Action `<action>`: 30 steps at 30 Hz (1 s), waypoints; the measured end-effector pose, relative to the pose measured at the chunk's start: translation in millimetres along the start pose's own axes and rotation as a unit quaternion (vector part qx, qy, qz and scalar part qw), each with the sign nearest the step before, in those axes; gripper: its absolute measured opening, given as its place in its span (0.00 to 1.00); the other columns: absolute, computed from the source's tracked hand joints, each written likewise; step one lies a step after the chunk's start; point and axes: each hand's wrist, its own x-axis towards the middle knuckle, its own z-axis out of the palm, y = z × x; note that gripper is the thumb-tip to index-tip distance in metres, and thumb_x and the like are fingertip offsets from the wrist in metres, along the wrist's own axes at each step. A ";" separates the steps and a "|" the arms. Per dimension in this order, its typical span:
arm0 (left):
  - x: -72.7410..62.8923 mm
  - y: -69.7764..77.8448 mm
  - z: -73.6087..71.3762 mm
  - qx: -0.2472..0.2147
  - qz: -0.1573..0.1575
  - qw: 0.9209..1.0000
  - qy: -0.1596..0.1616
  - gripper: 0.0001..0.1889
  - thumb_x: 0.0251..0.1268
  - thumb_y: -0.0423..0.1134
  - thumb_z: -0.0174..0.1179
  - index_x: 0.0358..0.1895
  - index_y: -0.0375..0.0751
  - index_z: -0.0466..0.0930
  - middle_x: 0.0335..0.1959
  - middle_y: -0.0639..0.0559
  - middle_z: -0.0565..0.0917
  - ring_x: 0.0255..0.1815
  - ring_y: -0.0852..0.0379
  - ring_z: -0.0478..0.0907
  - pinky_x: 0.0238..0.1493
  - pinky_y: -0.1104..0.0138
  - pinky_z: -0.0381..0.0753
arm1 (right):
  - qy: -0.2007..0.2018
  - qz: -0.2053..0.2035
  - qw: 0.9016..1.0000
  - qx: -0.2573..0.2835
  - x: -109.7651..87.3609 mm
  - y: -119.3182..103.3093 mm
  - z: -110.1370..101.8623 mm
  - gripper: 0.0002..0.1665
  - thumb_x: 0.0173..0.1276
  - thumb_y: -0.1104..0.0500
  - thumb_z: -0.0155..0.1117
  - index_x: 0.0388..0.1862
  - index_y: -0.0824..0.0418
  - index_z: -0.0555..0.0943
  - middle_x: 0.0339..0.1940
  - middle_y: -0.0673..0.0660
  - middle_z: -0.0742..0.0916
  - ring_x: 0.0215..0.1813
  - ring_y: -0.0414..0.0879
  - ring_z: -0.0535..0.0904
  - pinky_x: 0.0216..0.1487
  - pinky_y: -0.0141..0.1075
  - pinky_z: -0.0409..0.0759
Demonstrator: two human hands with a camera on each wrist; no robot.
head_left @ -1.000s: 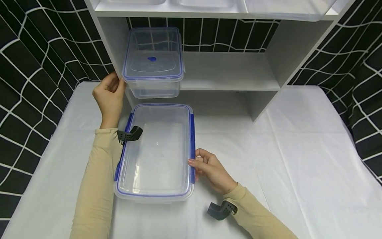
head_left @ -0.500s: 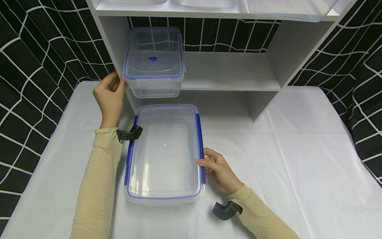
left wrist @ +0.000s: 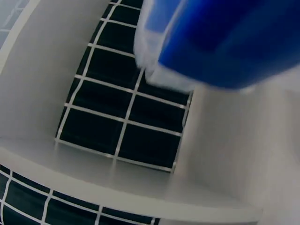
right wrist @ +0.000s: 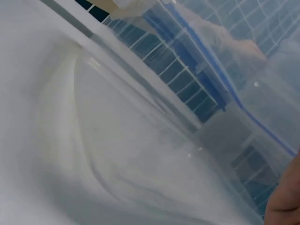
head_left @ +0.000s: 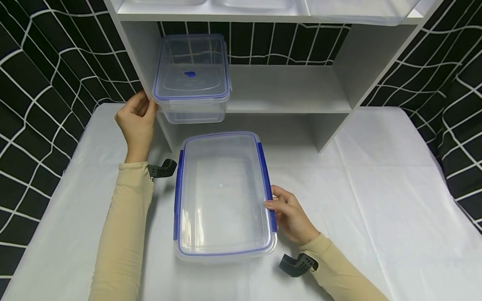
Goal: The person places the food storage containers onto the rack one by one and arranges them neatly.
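My right hand (head_left: 291, 215) pinches the right side of a large clear food storage container (head_left: 222, 196), thumb on top at its blue side clip and fingers underneath. The container is turned slightly and sits close over the white-covered table. Up at the left, my left hand (head_left: 137, 121) holds the front edge of the shelf unit's left side panel (head_left: 141, 50), its thumb beside a smaller lidded container (head_left: 193, 83). That one stands on the middle shelf, jutting past the front edge. In the left wrist view, a blue clip (left wrist: 229, 42) fills the upper right.
The white shelf unit (head_left: 376, 62) stands at the back, with clear bins (head_left: 361, 10) on its upper level. Its middle shelf (head_left: 290, 90) runs right of the smaller container. White cloth (head_left: 376, 200) covers the table, and black gridded fabric (head_left: 45, 125) hangs at both sides.
The large container has moved right with my right hand and turned a little, coming out from under the left wrist camera. My left hand has stayed at the side panel.
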 end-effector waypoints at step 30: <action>0.5 -2.6 1.1 0.017 0.009 1.000 0.002 0.10 0.58 0.27 0.63 0.42 0.24 0.82 0.40 0.36 0.85 0.40 0.61 0.83 0.45 0.71 0.82 | 0.008 -0.071 0.995 0.076 -38.7 -39.1 -28.8 0.26 0.65 0.72 0.31 0.50 0.64 0.77 0.38 0.55 0.85 0.37 0.43 0.83 0.37 0.33 0.85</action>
